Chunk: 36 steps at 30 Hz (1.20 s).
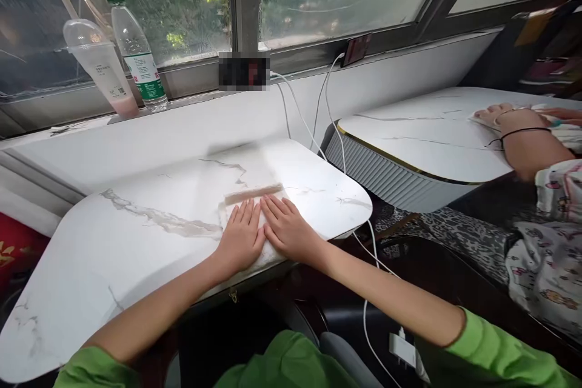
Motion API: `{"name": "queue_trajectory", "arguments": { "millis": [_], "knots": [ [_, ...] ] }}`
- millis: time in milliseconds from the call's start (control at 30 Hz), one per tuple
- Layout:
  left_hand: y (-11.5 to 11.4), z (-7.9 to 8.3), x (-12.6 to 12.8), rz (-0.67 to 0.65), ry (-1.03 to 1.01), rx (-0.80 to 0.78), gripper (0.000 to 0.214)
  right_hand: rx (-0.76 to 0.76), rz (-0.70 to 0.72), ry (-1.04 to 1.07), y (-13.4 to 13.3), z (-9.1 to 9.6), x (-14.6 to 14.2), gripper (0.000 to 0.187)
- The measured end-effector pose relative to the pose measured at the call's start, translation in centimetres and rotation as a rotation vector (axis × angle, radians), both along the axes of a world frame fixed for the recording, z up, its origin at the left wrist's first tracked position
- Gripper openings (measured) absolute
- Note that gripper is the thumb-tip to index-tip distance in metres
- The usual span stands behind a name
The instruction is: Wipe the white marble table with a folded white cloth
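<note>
A pale folded towel lies near the front edge of the white marbled table. Both palms rest flat on it, side by side, with the thumbs close together. My left hand has its fingers stretched out toward the towel's far, rolled-up edge. Beside it, my right hand also lies flat with straight fingers. Much of the towel is hidden under the hands. Neither hand is wrapped round anything.
On the window sill stand a plastic cup with a straw and a water bottle. White charging cables hang down past the table's right side. At a second marbled table, another person's hand presses on a cloth.
</note>
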<state>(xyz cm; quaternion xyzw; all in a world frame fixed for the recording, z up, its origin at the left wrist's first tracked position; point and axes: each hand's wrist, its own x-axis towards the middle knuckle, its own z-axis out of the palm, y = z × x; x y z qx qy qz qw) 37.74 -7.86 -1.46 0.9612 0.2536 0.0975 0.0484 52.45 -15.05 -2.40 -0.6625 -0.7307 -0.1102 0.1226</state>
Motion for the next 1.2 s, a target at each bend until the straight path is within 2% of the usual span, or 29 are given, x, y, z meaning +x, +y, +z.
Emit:
{"name": "queue_trajectory", "arguments": {
  "millis": [167,400,533,733,967,1067,1200],
  "knots": [
    [0.7,0.8,-1.0,0.077,0.004,-0.082,0.053,0.007,0.057,0.06,1.2,0.2,-0.8,0.056],
    [3.3,0.7,-0.9,0.186,-0.056,-0.155,0.051,-0.033,0.027,0.092,4.9,-0.2,-1.7,0.057],
    [6.4,0.4,-0.5,0.257,-0.108,-0.174,0.05,-0.086,0.05,0.099,8.6,-0.3,-1.3,0.059],
    [12.8,0.1,1.1,0.355,-0.122,-0.168,0.051,-0.122,0.072,0.094,15.7,-0.3,-0.1,0.059],
    [20.0,-0.1,2.6,0.332,-0.118,-0.075,0.05,-0.153,-0.013,0.11,22.4,0.1,0.3,0.057],
    [22.1,-0.2,3.0,0.328,-0.138,-0.05,0.048,-0.12,-0.003,0.102,24.4,0.0,0.7,0.055],
    [23.4,-0.3,3.3,0.303,-0.141,-0.007,0.046,-0.073,0.018,0.106,25.8,-0.5,1.3,0.051]
  ]
}}
